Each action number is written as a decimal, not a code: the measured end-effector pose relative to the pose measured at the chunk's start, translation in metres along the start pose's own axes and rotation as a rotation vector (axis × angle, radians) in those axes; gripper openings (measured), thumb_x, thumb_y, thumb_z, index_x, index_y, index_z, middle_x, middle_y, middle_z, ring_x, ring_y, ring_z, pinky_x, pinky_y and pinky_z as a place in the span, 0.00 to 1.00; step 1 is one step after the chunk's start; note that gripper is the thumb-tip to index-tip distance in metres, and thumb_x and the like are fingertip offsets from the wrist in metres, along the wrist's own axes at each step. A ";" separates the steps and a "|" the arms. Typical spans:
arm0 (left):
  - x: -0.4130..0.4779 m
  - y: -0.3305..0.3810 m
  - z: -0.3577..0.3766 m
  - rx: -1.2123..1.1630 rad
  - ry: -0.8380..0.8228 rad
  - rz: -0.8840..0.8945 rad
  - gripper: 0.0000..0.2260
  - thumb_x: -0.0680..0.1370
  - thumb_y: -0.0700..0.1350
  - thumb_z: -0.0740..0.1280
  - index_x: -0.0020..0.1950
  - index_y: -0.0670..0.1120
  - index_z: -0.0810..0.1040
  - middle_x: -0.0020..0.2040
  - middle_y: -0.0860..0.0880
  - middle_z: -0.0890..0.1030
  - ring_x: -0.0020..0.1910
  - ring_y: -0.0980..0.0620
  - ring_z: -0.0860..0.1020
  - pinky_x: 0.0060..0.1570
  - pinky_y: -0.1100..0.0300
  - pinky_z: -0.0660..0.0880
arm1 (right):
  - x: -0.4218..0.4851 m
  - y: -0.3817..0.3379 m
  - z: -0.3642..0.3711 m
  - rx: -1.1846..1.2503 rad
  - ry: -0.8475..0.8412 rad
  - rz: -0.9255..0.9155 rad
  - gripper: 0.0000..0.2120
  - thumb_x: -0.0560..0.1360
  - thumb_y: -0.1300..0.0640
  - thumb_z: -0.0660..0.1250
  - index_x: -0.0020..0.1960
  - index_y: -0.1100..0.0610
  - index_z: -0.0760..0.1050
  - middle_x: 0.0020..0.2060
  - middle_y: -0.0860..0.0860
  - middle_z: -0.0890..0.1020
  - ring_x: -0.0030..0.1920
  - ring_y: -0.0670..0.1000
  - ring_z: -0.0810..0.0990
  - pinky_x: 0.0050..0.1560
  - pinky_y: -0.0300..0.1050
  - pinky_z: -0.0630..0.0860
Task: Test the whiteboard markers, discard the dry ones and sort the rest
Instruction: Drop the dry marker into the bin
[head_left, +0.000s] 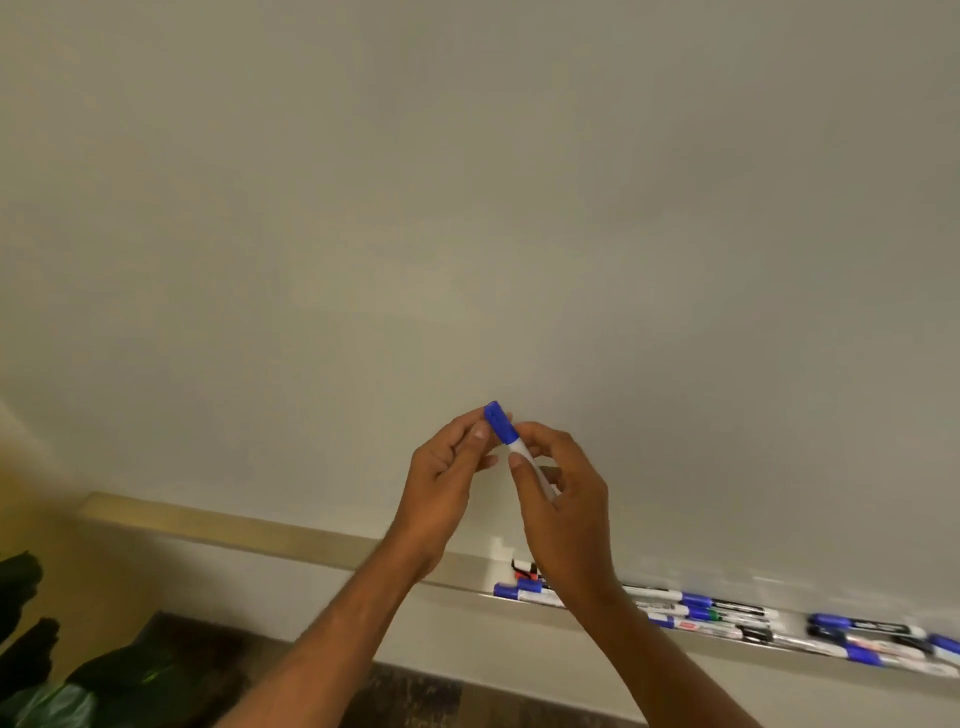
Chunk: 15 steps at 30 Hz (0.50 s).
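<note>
my left hand (441, 467) pinches the blue cap of a white-barrelled whiteboard marker (506, 431), which tilts toward 11 o'clock. my right hand (569, 514) is curled round its barrel. at 4 o'clock, more blue-capped markers (727, 616) lie in the long metal tray (792, 626).

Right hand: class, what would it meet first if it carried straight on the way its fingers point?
Probably the left hand, which pinches the blue cap of the marker just up and left of the right hand. Beyond lies the whiteboard; depth is unclear.
</note>
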<state>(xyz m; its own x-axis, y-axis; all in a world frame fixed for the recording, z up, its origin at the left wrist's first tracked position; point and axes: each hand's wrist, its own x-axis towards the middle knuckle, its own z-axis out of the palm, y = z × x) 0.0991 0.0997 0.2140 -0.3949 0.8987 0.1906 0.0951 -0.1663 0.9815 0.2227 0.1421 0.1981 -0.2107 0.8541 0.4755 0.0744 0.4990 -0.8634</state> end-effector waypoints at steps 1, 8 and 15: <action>-0.001 0.015 0.007 -0.024 -0.045 0.002 0.16 0.86 0.49 0.59 0.71 0.49 0.77 0.63 0.54 0.84 0.65 0.54 0.80 0.64 0.59 0.77 | 0.003 -0.013 -0.012 0.055 -0.005 0.026 0.12 0.80 0.59 0.67 0.62 0.50 0.77 0.54 0.42 0.82 0.53 0.42 0.81 0.51 0.33 0.78; -0.015 0.089 0.050 -0.371 -0.250 0.006 0.17 0.85 0.47 0.56 0.69 0.41 0.77 0.67 0.45 0.81 0.68 0.45 0.78 0.67 0.50 0.76 | 0.010 -0.082 -0.083 0.341 -0.067 0.130 0.12 0.79 0.65 0.66 0.59 0.52 0.80 0.48 0.48 0.86 0.46 0.50 0.84 0.40 0.41 0.80; -0.033 0.123 0.076 -0.534 -0.408 -0.004 0.16 0.85 0.47 0.58 0.65 0.38 0.75 0.68 0.39 0.80 0.70 0.36 0.72 0.46 0.51 0.80 | 0.012 -0.117 -0.120 0.534 -0.257 0.341 0.19 0.76 0.45 0.64 0.49 0.61 0.82 0.35 0.60 0.79 0.31 0.51 0.76 0.28 0.40 0.72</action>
<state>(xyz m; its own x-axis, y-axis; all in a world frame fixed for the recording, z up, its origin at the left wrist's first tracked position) 0.1938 0.0802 0.3268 -0.0076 0.9636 0.2671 -0.4120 -0.2464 0.8772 0.3282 0.1113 0.3253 -0.4902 0.8561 0.1636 -0.2991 0.0111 -0.9541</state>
